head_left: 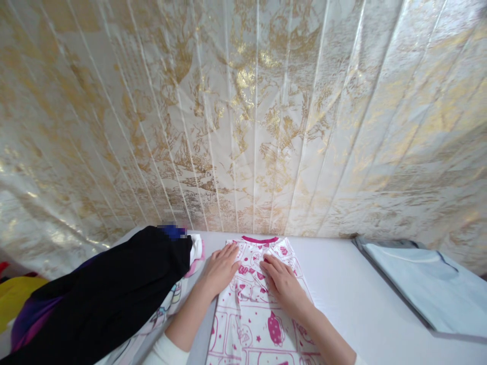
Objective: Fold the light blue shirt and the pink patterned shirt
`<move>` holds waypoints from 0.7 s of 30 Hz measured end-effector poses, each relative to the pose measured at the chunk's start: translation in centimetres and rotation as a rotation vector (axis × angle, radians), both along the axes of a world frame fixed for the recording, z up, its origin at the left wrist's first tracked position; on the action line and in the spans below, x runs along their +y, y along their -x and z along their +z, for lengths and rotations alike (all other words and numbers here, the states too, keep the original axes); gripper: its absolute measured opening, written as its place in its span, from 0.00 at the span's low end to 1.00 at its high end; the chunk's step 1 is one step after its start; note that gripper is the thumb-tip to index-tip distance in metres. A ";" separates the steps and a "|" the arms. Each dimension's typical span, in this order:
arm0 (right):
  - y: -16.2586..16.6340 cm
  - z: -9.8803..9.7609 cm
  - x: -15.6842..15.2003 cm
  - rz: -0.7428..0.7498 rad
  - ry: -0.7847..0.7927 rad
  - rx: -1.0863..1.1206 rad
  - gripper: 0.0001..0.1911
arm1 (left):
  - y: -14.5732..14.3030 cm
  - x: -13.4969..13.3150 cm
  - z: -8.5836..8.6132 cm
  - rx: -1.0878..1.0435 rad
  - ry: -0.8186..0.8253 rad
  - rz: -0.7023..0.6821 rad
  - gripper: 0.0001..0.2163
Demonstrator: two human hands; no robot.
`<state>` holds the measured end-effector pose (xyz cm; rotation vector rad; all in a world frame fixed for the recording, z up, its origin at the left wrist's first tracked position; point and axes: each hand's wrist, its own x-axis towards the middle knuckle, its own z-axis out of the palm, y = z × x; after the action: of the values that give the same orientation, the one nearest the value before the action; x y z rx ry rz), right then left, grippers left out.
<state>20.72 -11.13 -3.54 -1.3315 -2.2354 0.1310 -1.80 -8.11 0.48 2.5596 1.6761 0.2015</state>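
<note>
A white garment with pink cartoon print [253,324] lies flat on the white table [342,289], its pink collar toward the wall. My left hand [219,269] rests flat on the garment's upper left part, fingers stretched out. On the upper middle of the garment lies my right hand [282,281], pressing down with fingers together and extended. Neither hand holds anything.
A pile of clothes with a black garment [110,294] on top lies to the left, with yellow cloth [17,299] at the far left. Folded light blue clothes [429,284] sit at the right. A white and gold curtain [243,111] hangs behind the table.
</note>
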 end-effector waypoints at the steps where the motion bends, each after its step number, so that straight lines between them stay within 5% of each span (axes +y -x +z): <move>1: 0.1 0.0 -0.1 -0.001 -0.010 -0.012 0.19 | 0.2 0.3 -0.1 0.007 -0.001 0.017 0.22; 8: 0.2 -0.1 -0.3 -0.017 0.009 -0.062 0.21 | 0.3 0.8 -0.5 0.031 -0.034 0.104 0.23; 14: 0.3 0.0 -0.4 -0.025 0.029 -0.115 0.21 | -1.5 1.3 -0.1 0.019 -0.074 -0.007 0.21; 21: 0.3 -0.1 -0.5 -0.028 0.016 -0.120 0.22 | -2.9 2.2 -1.5 -0.003 -0.122 0.043 0.24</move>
<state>20.45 -11.65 -3.66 -1.4124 -2.3175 0.0603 1.13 -5.96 -0.97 2.6079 1.7714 0.3195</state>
